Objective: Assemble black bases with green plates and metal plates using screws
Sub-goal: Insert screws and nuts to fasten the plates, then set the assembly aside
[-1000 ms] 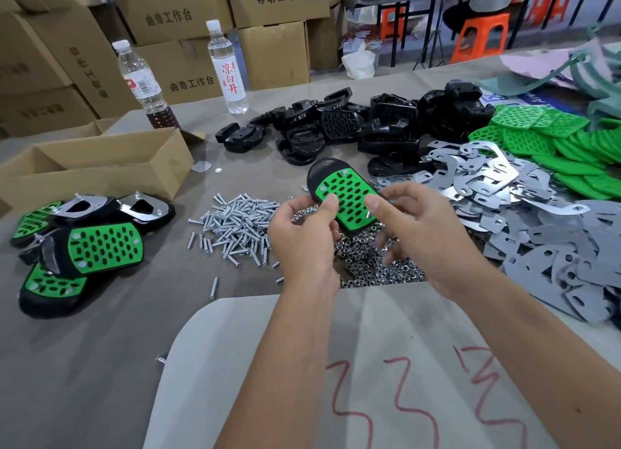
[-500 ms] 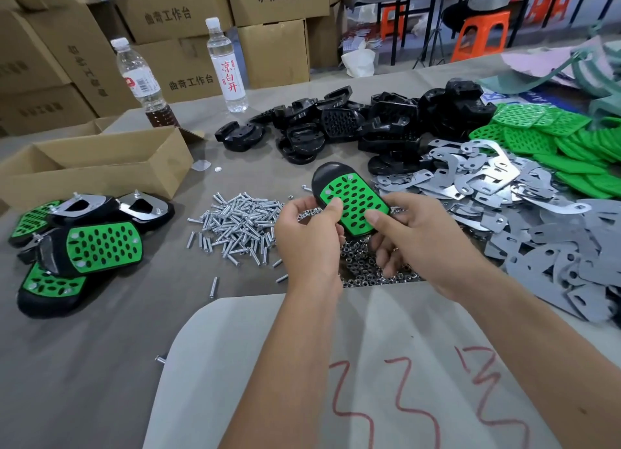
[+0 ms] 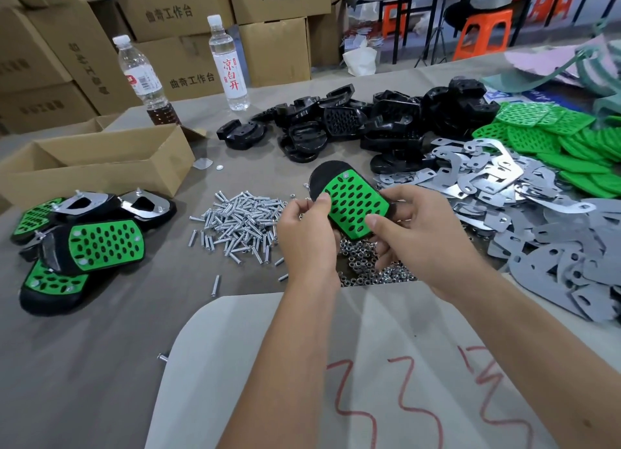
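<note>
We hold one black base with a green plate seated on it, raised above the pile of nuts near the middle of the worktop. Our left hand pinches its left edge, thumb on the green face; our right hand grips the near right corner the same way. We judge the base to be rigid moulded plastic, light enough for fingertips, and the perforated plate thinner and slightly flexible, so it may shift until screwed down. The edges give the best hold, leaving the corner holes free. The loose screws left of our hands are small, smooth and apt to roll. The metal plates lie heaped toward the right edge; thin stamped edges there look sharp.
</note>
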{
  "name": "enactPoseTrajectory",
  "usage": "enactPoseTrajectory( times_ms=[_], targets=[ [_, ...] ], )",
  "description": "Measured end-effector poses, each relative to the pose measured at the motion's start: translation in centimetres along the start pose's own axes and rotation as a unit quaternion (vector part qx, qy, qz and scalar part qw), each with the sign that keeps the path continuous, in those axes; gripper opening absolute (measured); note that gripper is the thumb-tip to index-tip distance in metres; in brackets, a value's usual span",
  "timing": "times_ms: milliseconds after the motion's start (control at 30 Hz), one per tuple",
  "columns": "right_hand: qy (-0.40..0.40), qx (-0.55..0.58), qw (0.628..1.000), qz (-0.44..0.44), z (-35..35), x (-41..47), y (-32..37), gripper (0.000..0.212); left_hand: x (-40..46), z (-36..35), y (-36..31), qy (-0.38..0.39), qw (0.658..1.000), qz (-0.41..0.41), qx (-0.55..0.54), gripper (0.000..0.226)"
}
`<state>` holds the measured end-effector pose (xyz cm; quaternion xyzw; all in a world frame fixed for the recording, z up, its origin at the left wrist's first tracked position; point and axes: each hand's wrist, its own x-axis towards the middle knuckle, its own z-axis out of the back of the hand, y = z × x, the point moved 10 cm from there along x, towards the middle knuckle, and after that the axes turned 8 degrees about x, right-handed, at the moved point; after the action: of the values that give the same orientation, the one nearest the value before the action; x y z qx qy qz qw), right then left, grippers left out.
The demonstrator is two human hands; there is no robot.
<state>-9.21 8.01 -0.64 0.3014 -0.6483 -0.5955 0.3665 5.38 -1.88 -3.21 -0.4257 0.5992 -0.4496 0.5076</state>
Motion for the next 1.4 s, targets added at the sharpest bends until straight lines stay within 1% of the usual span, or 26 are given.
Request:
enactPoseTrajectory(
  times_ms=[67,100,167,200,233,333,367,433,467,500,533,567,633,700,733,800,900,967,1067,1133,1200,1267,1400],
  targets=[
    [-0.029,-0.091,0.992,0.082,0.3,-0.4,1.8,0.024,-0.2,-0.3,-0.3,0.0,0.999,-0.019,0.04,0.025],
    [-0.04,-0.145,0.979,0.136,0.2,-0.8,2.9,0.027,-0.5,-0.5,-0.6,0.007,0.998,-0.029,0.049,0.027],
    [-0.045,-0.25,0.941,0.222,-0.5,-1.5,4.7,0.033,-1.0,-1.2,-0.9,0.034,0.998,-0.024,0.037,0.043],
    [-0.044,-0.288,0.925,0.244,-0.7,-1.7,5.1,0.036,-1.2,-1.5,-0.9,0.051,0.998,-0.015,0.028,0.05],
    [-0.041,-0.312,0.915,0.253,-0.8,-1.7,5.3,0.038,-1.4,-1.7,-1.1,0.069,0.997,-0.009,0.018,0.052],
    [-0.002,-0.337,0.907,0.251,-1.3,-1.5,4.9,0.041,-1.5,-1.9,-0.8,0.096,0.995,0.017,0.01,0.046],
    [0.019,-0.332,0.909,0.249,-1.6,-1.5,4.6,0.043,-1.4,-1.7,-0.5,0.092,0.995,0.025,0.013,0.037],
    [0.055,-0.298,0.923,0.236,-1.8,-1.4,4.3,0.044,-0.8,-0.8,0.1,0.06,0.997,0.038,0.015,0.01],
    [0.061,-0.284,0.929,0.229,-1.6,-1.3,4.2,0.042,-0.5,-0.2,0.3,0.041,0.998,0.046,0.011,0.008],
    [0.062,-0.284,0.93,0.224,-1.3,-1.2,4.2,0.038,-0.2,0.2,0.5,0.027,0.998,0.056,0.0,0.012],
    [0.063,-0.308,0.923,0.22,-1.1,-1.0,4.1,0.032,0.2,0.6,0.6,0.017,0.998,0.061,-0.012,0.014],
    [0.073,-0.352,0.908,0.215,-1.0,-0.8,3.8,0.028,0.5,0.9,0.7,0.01,0.998,0.063,-0.026,0.017],
    [0.12,-0.425,0.879,0.178,-1.4,-0.6,2.5,0.024,1.1,1.3,0.6,0.005,0.997,0.06,-0.051,0.023],
    [0.154,-0.427,0.879,0.142,-1.9,-0.7,1.6,0.018,1.3,1.6,0.5,-0.001,0.996,0.055,-0.07,0.023],
    [0.157,-0.417,0.883,0.146,-2.1,-0.8,1.6,0.014,1.3,1.7,0.4,-0.007,0.996,0.053,-0.078,0.021],
    [0.154,-0.41,0.884,0.164,-2.4,-0.9,1.9,0.006,1.2,2.0,0.3,-0.02,0.995,0.044,-0.084,0.018],
    [0.14,-0.4,0.887,0.184,-2.2,-0.8,2.2,0.005,1.2,2.3,0.0,-0.023,0.996,0.032,-0.086,0.017],
    [0.107,-0.363,0.907,0.187,-1.5,-0.5,2.6,0.006,1.3,2.2,-0.1,-0.016,0.996,0.028,-0.08,0.017],
    [0.034,-0.265,0.949,0.166,0.2,0.0,3.0,0.008,1.2,1.9,-0.4,0.0,0.998,0.014,-0.055,0.016],
    [0.0,-0.214,0.965,0.152,1.2,0.3,3.1,0.009,1.0,1.2,-0.6,0.023,0.999,0.002,-0.033,0.016],
    [-0.019,-0.187,0.972,0.138,2.0,0.5,3.0,0.01,0.7,0.6,-0.7,0.043,0.999,-0.006,-0.019,0.016],
    [-0.027,-0.214,0.967,0.138,2.5,0.7,2.9,0.01,0.5,0.3,-0.7,0.055,0.998,-0.008,-0.017,0.017],
    [-0.006,-0.338,0.929,0.153,2.1,0.7,2.3,0.008,0.3,0.0,-0.5,0.071,0.997,-0.007,-0.01,0.018]
  ],
)
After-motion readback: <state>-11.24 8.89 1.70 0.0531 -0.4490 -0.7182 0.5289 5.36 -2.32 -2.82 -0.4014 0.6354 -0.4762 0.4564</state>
